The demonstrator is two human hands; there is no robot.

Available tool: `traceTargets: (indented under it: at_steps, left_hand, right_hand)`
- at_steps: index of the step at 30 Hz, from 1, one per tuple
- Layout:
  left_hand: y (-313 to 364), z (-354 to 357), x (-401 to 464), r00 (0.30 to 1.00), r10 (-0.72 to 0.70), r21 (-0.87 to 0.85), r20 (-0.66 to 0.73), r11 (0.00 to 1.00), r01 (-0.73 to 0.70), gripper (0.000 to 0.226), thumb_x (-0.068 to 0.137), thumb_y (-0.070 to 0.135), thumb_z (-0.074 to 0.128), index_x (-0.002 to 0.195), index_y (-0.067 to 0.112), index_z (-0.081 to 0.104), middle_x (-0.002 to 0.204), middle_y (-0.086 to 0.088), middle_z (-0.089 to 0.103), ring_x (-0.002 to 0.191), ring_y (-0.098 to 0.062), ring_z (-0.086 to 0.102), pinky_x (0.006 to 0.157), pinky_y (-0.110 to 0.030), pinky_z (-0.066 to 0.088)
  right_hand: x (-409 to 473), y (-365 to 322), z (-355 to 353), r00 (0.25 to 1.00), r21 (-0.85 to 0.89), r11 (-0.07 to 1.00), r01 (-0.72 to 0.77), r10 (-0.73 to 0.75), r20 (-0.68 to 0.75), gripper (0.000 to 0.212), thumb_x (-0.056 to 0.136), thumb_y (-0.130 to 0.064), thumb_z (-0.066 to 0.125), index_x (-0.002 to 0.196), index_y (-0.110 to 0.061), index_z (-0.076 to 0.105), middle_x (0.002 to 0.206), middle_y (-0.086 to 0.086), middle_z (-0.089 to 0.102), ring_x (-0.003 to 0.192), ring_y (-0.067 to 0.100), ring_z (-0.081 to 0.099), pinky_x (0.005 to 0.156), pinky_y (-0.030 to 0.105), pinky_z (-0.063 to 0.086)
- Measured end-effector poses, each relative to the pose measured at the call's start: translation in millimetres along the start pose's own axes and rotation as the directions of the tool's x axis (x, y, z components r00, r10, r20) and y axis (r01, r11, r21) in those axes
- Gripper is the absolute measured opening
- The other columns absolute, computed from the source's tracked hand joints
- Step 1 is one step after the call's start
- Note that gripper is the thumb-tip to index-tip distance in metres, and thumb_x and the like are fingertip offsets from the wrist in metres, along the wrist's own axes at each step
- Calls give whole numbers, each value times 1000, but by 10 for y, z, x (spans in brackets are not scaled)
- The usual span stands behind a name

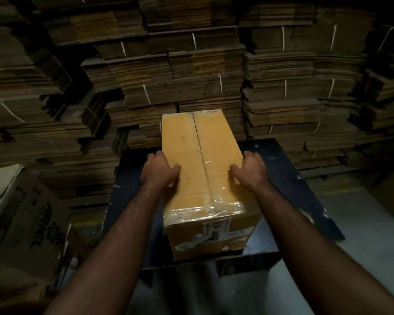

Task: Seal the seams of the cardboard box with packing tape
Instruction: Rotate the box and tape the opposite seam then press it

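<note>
A closed yellow-brown cardboard box [187,153] stands on a dark table [289,176]. Clear packing tape runs down its middle seam [201,155] and across the near top edge [205,210]. My left hand [159,169] grips the box's left top edge, thumb on the lid and fingers curled over the side. My right hand [248,169] grips the right top edge the same way. A label and tape scraps show on the near face [214,235]. No tape roll or dispenser is visible.
Tall stacks of flattened cardboard tied with white string [191,76] fill the background behind and beside the table. A printed carton [21,223] sits at the lower left. Grey floor [362,223] shows to the right of the table.
</note>
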State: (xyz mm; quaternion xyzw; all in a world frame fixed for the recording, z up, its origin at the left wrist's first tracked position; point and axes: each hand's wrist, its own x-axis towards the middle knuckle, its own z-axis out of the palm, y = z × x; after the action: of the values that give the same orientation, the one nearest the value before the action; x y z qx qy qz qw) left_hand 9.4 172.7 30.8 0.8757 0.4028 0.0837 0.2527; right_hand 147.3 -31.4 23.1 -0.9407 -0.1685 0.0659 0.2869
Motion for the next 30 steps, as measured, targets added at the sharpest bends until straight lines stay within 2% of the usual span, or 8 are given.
traceTargets:
  at_steps: [5,9,15,19,21,26,28,30]
  left_hand:
    - [284,6,343,996,-85,-32,25,996,86,35,90,43,66,105,13,55,101,-8,53,86,-20,50,63,-31,42]
    - [380,8,775,993,-121,45,4,992,121,47,85,51,67,110,12,58,112,-11,59,100,-28,57,85,-41,52]
    - [579,91,1447,989,-150,215,10,966,145,86,76,70,64,140,14,46,142,-19,47,130,-39,43,108,-51,34]
    - [593,122,1970,984,-71,186,164,982,40,104,62,84,61,141,18,46,148,-17,42,133,-37,41,105,-50,39]
    - [575,70,2031,979,-8,93,202,996,-11,87,72,74,66,136,16,52,145,-12,45,127,-31,46,96,-40,44]
    - [367,200,1433,976,166,34,-144,986,-163,46,94,47,59,128,16,61,128,-6,62,116,-25,57,99,-44,44]
    - [287,421,968,929,195,57,-315,981,-186,42,92,48,55,127,26,63,126,-1,62,117,-23,53,96,-44,38]
    - [270,666,616,900,278,195,-335,955,-223,42,91,53,55,129,38,62,128,1,59,119,-22,50,98,-48,35]
  right_hand:
    - [486,-104,43,994,32,995,-90,87,61,41,87,-45,62,105,-9,66,113,14,61,96,27,60,72,33,48]
    - [697,-76,43,994,-17,997,-73,75,82,40,86,-48,60,94,-10,71,98,11,70,92,28,66,74,32,53]
    - [603,-312,136,960,-73,988,137,-114,256,37,90,-42,60,103,-8,68,105,13,69,100,31,63,82,33,53]
    - [619,-561,323,893,-100,936,336,-283,350,30,89,-31,55,105,-7,64,106,14,68,102,32,62,85,34,50]
    - [669,-707,374,836,-71,908,413,-347,426,28,88,-30,54,101,-10,67,103,11,69,99,30,63,86,36,53]
    - [1395,-1104,348,849,60,873,483,-484,213,16,90,-32,59,93,-19,68,87,-2,68,81,15,64,72,34,56]
    - [1826,-1312,433,836,11,839,544,-543,79,27,89,-35,62,111,-19,63,105,0,65,95,18,61,76,33,52]
    - [2183,-1454,579,795,-110,790,603,-586,155,56,87,-41,62,137,-19,47,135,6,53,119,25,52,90,39,48]
